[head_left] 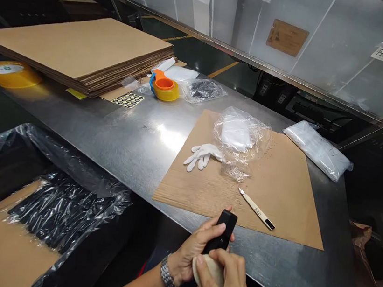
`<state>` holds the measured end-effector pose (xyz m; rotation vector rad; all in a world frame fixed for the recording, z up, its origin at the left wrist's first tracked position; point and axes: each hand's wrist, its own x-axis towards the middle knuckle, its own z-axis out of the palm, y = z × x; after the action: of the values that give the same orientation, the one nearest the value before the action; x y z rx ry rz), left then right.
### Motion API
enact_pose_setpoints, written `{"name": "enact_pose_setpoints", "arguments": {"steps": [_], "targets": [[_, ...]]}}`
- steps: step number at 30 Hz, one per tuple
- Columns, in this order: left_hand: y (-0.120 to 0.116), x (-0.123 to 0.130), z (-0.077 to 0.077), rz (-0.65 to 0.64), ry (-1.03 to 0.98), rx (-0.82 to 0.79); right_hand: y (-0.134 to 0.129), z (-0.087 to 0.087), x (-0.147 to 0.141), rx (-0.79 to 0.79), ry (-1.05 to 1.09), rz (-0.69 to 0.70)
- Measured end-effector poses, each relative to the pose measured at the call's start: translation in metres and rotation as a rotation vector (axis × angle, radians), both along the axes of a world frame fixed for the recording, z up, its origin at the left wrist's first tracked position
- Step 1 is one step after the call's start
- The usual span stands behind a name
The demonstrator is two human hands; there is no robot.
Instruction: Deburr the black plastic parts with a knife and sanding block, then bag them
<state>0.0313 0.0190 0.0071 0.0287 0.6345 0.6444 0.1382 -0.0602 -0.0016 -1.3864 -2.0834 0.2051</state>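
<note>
So your black plastic part [226, 225] is at bottom centre of the frame, by the near edge of the desk [279, 277]. Your left hand [194, 247] has its grip closed round it, thumb on top, long axis running up and a bit right. Your right hand [232, 285] is just below, its grip pinched on a pale round pad [214, 266] that sits right by the part's lower end. Can't tell if they're actually touching tbh.

The hands [209, 263] hold a black part [223, 230] and a pale round pad [210, 271].
</note>
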Motion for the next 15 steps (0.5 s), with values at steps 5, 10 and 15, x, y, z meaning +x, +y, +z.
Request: {"name": "enact_pose_setpoints", "arguments": {"steps": [5, 10, 15], "targets": [[0.005, 0.003, 0.000, -0.034, -0.202, -0.200, -0.004, -0.008, 0.007, 0.017, 0.105, -0.081], [0.009, 0.006, -0.005, 0.103, -0.207, -0.418, -0.018, -0.021, -0.003, 0.055, 0.104, -0.148], [0.008, 0.002, -0.001, 0.125, -0.265, -0.470, -0.019, -0.031, 0.005, 0.251, 0.020, -0.189]]}}
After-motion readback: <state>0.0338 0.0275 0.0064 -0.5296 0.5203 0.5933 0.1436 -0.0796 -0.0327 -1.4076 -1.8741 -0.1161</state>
